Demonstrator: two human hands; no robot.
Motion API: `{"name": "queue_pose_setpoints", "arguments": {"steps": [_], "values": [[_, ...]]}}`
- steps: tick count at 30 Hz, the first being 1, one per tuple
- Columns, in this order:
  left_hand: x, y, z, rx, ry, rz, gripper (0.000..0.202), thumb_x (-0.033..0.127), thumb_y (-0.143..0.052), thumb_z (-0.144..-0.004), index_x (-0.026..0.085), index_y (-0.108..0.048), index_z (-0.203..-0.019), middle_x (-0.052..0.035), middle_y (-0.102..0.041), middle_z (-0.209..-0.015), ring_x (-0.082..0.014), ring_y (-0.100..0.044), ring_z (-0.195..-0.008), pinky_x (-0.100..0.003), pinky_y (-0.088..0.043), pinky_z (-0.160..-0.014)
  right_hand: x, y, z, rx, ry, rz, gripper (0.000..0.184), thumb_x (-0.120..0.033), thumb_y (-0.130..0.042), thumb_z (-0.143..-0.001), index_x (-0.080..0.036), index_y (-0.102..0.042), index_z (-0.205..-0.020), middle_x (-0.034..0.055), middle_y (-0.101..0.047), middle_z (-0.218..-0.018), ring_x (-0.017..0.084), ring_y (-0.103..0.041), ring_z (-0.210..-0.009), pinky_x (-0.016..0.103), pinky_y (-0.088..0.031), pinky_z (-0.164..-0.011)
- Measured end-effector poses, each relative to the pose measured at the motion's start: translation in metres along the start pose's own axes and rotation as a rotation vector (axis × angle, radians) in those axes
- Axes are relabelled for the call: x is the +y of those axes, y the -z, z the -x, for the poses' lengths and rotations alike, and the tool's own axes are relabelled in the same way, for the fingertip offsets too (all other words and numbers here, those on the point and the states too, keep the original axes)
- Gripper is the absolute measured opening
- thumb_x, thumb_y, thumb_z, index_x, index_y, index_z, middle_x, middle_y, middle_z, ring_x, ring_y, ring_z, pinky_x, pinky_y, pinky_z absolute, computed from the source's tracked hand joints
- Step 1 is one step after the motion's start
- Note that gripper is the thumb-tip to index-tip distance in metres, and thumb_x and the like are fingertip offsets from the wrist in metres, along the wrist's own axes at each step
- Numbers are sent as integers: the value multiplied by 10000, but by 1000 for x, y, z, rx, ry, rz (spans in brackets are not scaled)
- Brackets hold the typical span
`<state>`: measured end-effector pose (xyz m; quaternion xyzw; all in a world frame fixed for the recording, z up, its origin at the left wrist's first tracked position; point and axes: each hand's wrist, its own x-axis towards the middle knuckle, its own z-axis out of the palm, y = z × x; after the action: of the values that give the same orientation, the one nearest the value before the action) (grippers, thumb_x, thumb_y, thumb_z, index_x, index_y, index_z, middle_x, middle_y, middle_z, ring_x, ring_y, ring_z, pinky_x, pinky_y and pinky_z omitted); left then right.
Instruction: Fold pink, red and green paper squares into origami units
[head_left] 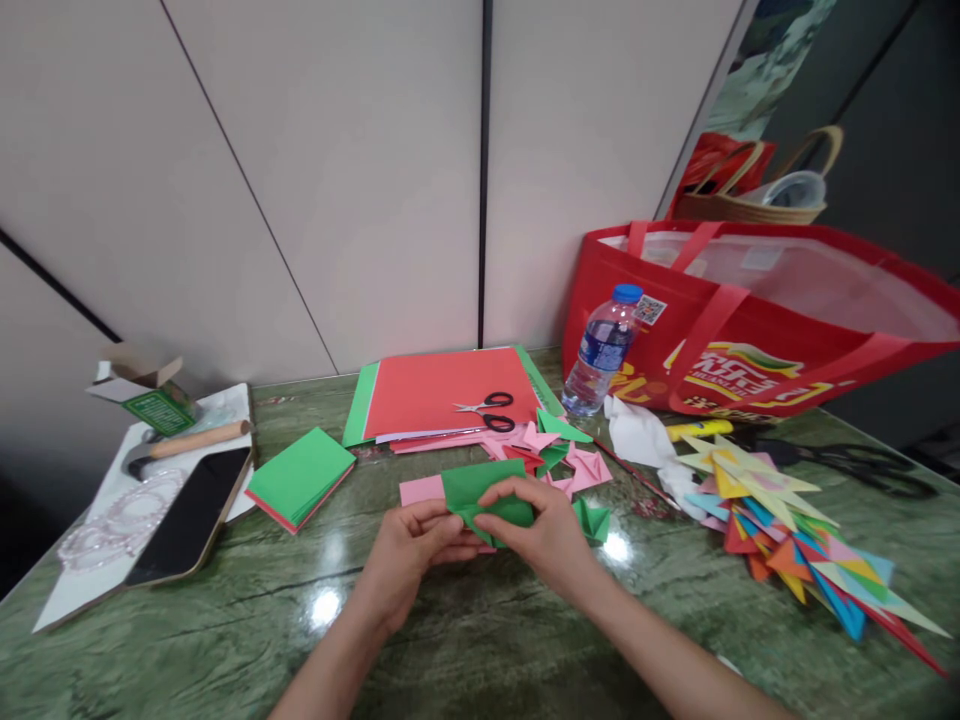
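Observation:
Both my hands hold a partly folded green paper just above a green marble table. My left hand pinches its lower left edge, fingers closed. From the right, my right hand grips the same sheet with curled fingers. A pink sheet lies under the green paper. Several small folded pink and green pieces lie just beyond my hands.
A stack of green squares lies at left, beside a phone and a knife on white paper. Large red sheets with scissors sit behind. A water bottle, a red bag and colourful folded triangles stand right.

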<state>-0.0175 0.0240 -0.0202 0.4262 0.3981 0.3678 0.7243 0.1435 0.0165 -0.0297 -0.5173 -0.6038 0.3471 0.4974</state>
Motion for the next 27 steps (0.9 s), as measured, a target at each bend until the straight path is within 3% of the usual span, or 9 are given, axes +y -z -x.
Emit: {"name": "queue_pose_setpoints", "arguments": {"steps": [10, 27], "values": [[-1, -1, -2, 45, -28, -39, 216, 232, -643, -697, 120, -678, -878, -83, -704, -779, -189, -649, -682, -314, -513, -701, -3, 0, 1, -57, -33, -36, 153, -137, -661, -628, -191, -641, -769, 4, -669, -784, 163, -600, -757, 257, -462, -701], [0, -2, 0, 85, -17, -59, 189, 274, -663, -669, 116, -679, -771, -76, -702, -725, -192, -645, -663, -308, -512, -676, -6, -1, 1, -32, -36, -23, 135, -164, -645, -635, -192, -634, -767, 13, -666, -790, 177, -601, -767, 292, -471, -716]]}}
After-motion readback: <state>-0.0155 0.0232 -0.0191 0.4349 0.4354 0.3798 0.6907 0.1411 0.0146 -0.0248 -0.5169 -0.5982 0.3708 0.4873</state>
